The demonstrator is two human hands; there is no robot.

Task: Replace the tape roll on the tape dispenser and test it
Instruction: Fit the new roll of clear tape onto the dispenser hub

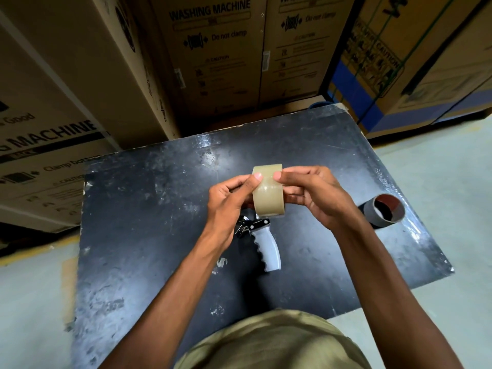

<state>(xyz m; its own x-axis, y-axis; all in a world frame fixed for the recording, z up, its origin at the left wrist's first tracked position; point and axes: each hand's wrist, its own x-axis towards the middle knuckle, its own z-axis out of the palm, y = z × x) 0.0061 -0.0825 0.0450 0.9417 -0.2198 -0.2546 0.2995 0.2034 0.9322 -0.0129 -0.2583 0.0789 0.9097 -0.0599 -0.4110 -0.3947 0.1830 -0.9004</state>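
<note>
Edgeways, both hands pinch a glossy tan tape roll

Bench top: left half lying bare, open approach from left edge & near edge. Centre being taken up by both hands, left hand & right hand, holding tape roll above the surface, both forearms crossing the near-centre strip. Tape dispenser lying under the hands w/ handle pointing toward the person, blocking a low pass through centre. Empty core sitting near right edge, well apart from dispenser; gap between them staying passable. Far strip of bench bare. Cardboard boxes standing just behind far edge & along left, walling off approach from there.
</note>
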